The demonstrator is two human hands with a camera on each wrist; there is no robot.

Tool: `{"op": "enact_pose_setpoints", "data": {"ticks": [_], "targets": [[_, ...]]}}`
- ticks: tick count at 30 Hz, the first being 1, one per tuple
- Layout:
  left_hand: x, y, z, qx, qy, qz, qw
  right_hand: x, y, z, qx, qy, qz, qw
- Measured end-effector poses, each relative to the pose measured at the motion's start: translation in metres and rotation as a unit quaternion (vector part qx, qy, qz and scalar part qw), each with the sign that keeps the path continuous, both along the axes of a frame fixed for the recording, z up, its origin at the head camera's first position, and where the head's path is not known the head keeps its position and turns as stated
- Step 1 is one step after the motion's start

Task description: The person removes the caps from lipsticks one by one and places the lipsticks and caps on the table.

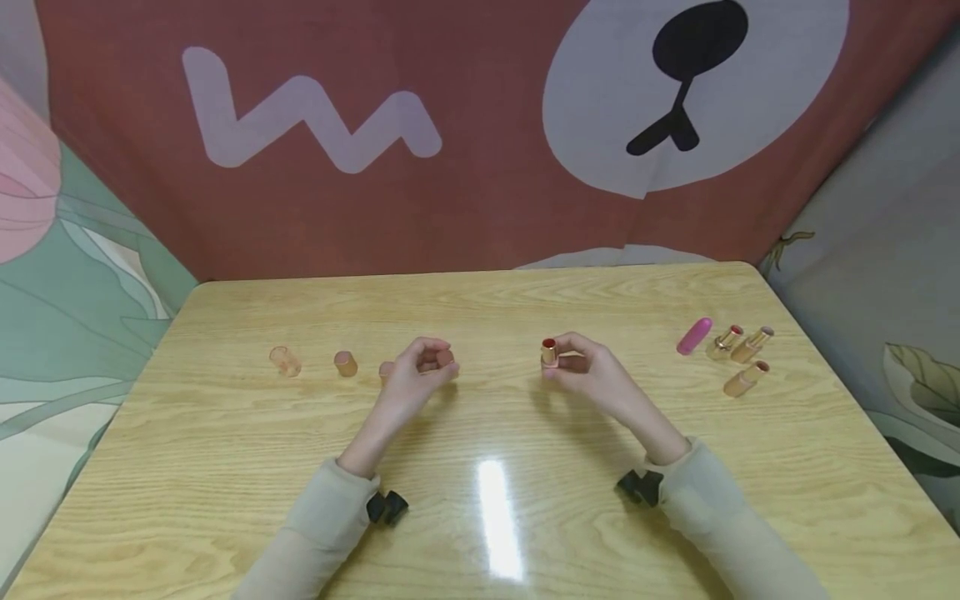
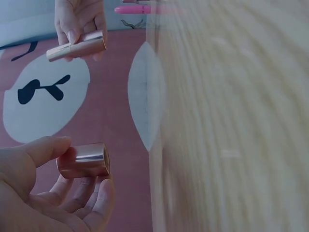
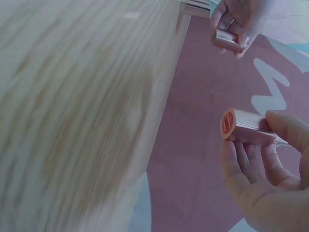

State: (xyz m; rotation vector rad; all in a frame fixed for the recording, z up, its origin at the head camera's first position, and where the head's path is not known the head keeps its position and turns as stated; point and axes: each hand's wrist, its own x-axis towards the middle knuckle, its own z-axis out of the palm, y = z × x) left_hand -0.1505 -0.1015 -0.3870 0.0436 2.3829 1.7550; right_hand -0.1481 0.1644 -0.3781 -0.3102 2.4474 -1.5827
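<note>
My left hand [image 1: 411, 373] pinches a rose-gold lipstick cap [image 2: 86, 161] between thumb and fingers, above the table's middle. Across from it, my right hand [image 1: 594, 373] grips an uncapped lipstick [image 1: 550, 353] upright, its red tip at the top. A round red label marks the lipstick's base [image 3: 228, 123] in the right wrist view. Cap and lipstick are apart, with a wide gap between the hands. Another cap [image 1: 386, 368] stands just left of my left hand, which partly hides it.
On the wooden table [image 1: 465, 417], a copper-coloured cap [image 1: 346, 363] and a see-through cap [image 1: 285, 361] stand at the left. Towards the right edge are a bright pink tube [image 1: 694, 336] and uncapped lipsticks [image 1: 726, 342], [image 1: 752, 344], [image 1: 746, 379]. A printed cloth [image 1: 480, 217] hangs behind the table.
</note>
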Motion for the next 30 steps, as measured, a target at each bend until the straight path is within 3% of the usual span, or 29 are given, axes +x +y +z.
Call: {"op": "enact_pose_setpoints", "data": {"ticks": [6, 12, 30], "targets": [[-0.002, -0.003, -0.006, -0.011, -0.007, -0.006, 0.9999, -0.006, 0.005, -0.006, 0.028, 0.019, -0.008, 0.9994], [-0.004, -0.005, -0.007, -0.021, -0.017, -0.008, 0.9996, -0.011, 0.011, -0.009, 0.049, 0.008, -0.02, 0.9985], [-0.009, -0.012, -0.016, -0.064, -0.021, -0.038, 0.997, -0.022, 0.023, -0.011, 0.06, -0.009, -0.011, 0.9981]]}}
